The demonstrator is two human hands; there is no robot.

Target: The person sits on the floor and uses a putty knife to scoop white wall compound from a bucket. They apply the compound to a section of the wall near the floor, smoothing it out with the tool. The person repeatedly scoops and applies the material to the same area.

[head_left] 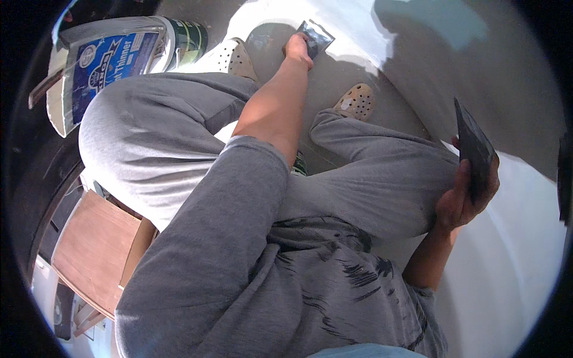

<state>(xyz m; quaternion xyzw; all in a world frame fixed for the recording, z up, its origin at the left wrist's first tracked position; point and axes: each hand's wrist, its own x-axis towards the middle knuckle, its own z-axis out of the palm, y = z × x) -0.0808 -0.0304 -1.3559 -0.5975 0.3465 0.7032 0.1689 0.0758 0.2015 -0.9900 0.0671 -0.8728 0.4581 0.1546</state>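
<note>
Out in front, my left hand (297, 49) is closed on a shiny metal putty blade (317, 39). The blade sits at the sunlit patch where the floor meets the wall, but I cannot tell whether it touches a surface. At the right, my right hand (468, 194) grips a dark flat plate (473, 146). It stands tilted beside my right knee, its pointed corner up, and its exact kind is unclear. My fingers hide the plate's lower part.
A green and white bucket (188, 43) stands at the far left, beside a cut-open container with a blue label (89, 80) and a stick. My beige clogs (357, 102) rest on the grey floor. A brown wooden stool (98, 244) stands lower left. The wall (477, 77) rises at right.
</note>
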